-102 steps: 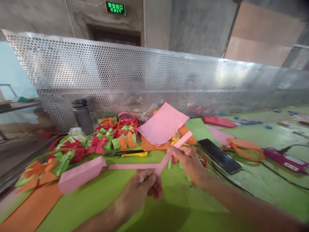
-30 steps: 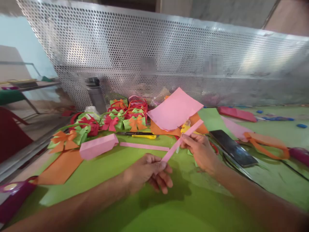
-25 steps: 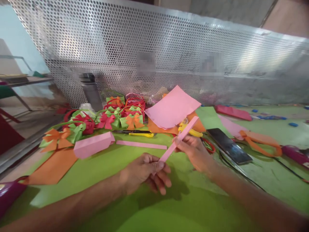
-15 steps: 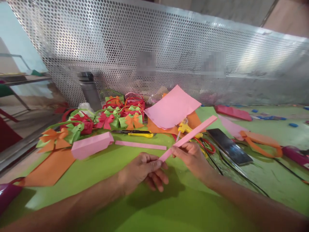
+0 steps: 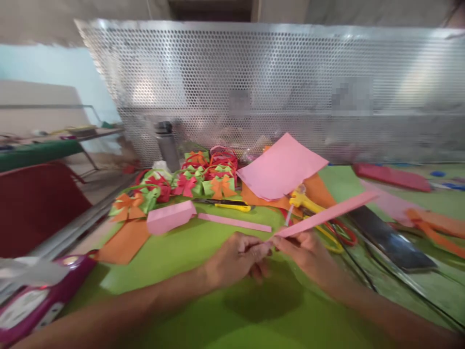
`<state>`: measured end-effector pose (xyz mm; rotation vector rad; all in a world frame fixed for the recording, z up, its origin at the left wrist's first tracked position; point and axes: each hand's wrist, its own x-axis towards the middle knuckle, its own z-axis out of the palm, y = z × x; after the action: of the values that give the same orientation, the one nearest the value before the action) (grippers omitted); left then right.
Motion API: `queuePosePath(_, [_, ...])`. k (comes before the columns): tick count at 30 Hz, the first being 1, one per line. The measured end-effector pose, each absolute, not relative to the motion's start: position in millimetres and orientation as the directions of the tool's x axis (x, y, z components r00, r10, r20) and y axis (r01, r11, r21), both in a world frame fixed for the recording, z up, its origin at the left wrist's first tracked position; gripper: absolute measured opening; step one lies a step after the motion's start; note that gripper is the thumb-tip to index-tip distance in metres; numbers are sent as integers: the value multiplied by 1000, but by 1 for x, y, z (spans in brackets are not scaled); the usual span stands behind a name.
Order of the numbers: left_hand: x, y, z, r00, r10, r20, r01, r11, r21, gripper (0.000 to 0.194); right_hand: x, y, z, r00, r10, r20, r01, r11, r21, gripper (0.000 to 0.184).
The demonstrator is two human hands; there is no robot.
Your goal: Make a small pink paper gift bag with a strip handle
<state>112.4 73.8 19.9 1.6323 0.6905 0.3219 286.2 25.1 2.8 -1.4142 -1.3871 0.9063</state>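
A long pink paper strip slants up to the right above the green tabletop. Its near end is pinched by my left hand, thumb against fingers. My right hand grips the same strip just beside that, thumb on top. Behind my hands lies a second pink strip, flat on the table. A folded pink paper box piece rests to its left. The yellow glue gun is partly hidden behind the held strip. A yellow-and-black utility knife lies beyond the flat strip.
Several small paper bags with bows stand at the back left near a grey bottle. Pink sheets lie at the back centre. A phone and cables are on the right, a purple power strip on the left. Perforated metal stands behind.
The camera view has turned left, so things appear further right. The held strip slants less steeply, and my hands are closer together along its near end. Both keep hold of it.
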Motion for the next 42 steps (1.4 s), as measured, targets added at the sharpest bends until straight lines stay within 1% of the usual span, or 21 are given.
queuePosePath(2, [109,79,27,751,650,-116,289,-166,943,40,290,26,-2,127,986,104,302,61,-951,28])
queuePosePath(4, [101,89,35,710,703,-34,355,-316,880,34,291,27,-6,128,987,95,285,56,-957,29])
queuePosePath(6, [90,101,45,647,759,72,463,-466,754,28,291,27,-8,107,991,76,285,43,-958,30])
queuePosePath(8, [74,112,56,576,788,219,574,-580,578,24,290,26,-7,82,995,54,292,28,-956,32])
queuePosePath(10, [55,122,67,501,811,302,733,-583,351,26,287,25,-5,56,998,34,297,16,-955,32])
queuePosePath(12, [35,131,74,408,831,378,861,-488,144,30,286,24,-4,36,999,30,289,18,-957,32])
queuePosePath(13, [26,136,76,380,842,383,899,-434,64,34,285,24,-3,31,999,29,280,19,-960,32])
queuePosePath(15, [8,144,75,400,868,293,914,-402,-57,52,285,23,-4,27,999,27,260,19,-965,32])
queuePosePath(17, [-6,152,68,407,891,200,913,-394,-105,74,285,23,-5,19,1000,14,253,9,-967,33])
queuePosePath(19, [-15,160,58,396,914,92,918,-391,-73,90,286,23,-7,7,1000,4,259,2,-966,35])
queuePosePath(22, [-19,168,47,367,930,-26,930,-367,13,98,286,24,-8,-9,1000,-10,264,-8,-964,36])
queuePosePath(26, [-19,173,42,368,928,-54,929,-364,61,96,285,24,-5,14,999,-40,271,-43,-962,38])
queuePosePath(33, [-21,174,45,351,935,-44,925,-340,170,82,284,21,-1,42,999,-32,297,-43,-954,38])
queuePosePath(35, [-20,172,48,375,926,-38,894,-350,278,80,286,21,-3,29,999,-16,290,-24,-957,38])
queuePosePath(38, [-14,166,55,413,908,-63,771,-312,555,79,287,20,-7,9,1000,28,341,23,-940,36])
queuePosePath(40, [-7,158,61,440,892,-99,657,-245,713,75,287,18,-8,-11,994,109,398,105,-912,30])
queuePosePath(42, [4,148,67,476,868,-139,537,-162,828,67,287,15,-6,-52,967,248,455,244,-857,22])
